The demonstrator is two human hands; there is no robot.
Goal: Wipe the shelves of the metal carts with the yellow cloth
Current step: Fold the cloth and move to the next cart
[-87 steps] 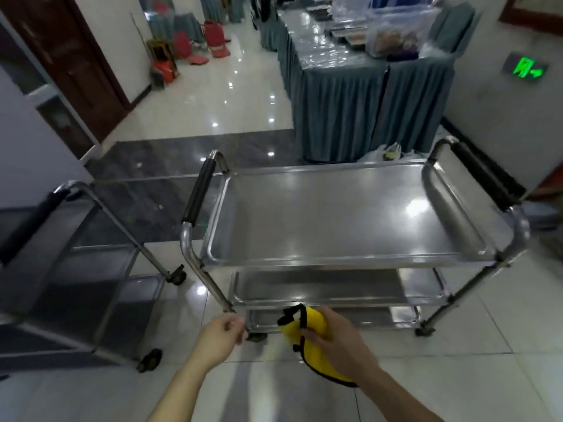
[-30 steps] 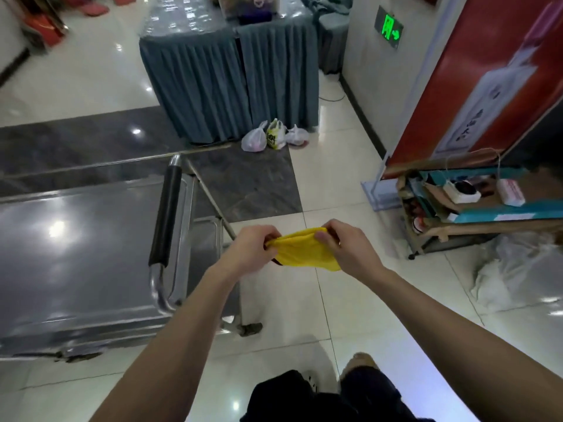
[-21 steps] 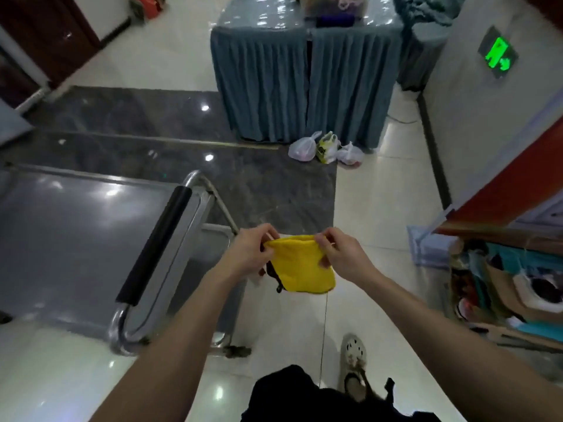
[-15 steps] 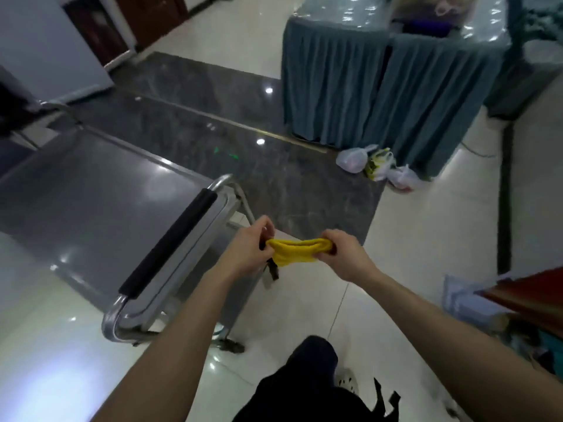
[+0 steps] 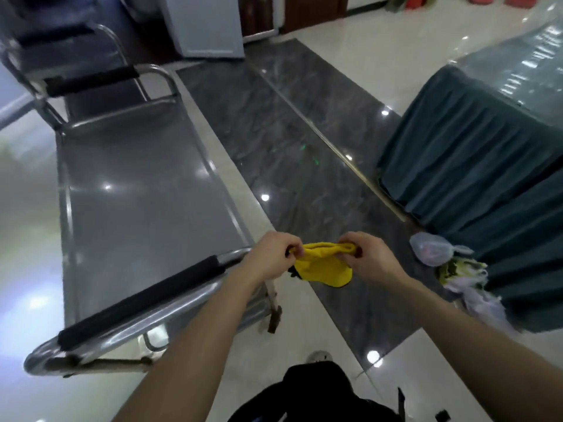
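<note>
Both left hand (image 5: 272,255) and right hand (image 5: 370,260): pinching grip on yellow cloth (image 5: 324,266), now seemingly unfurled.

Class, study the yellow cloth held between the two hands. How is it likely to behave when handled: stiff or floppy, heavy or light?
Probably floppy: the yellow cloth bunches between the left hand and right hand and sags below them. Likely light for its size, since two pinches alone hold it up. Its soft folds suggest it won't break.
</note>
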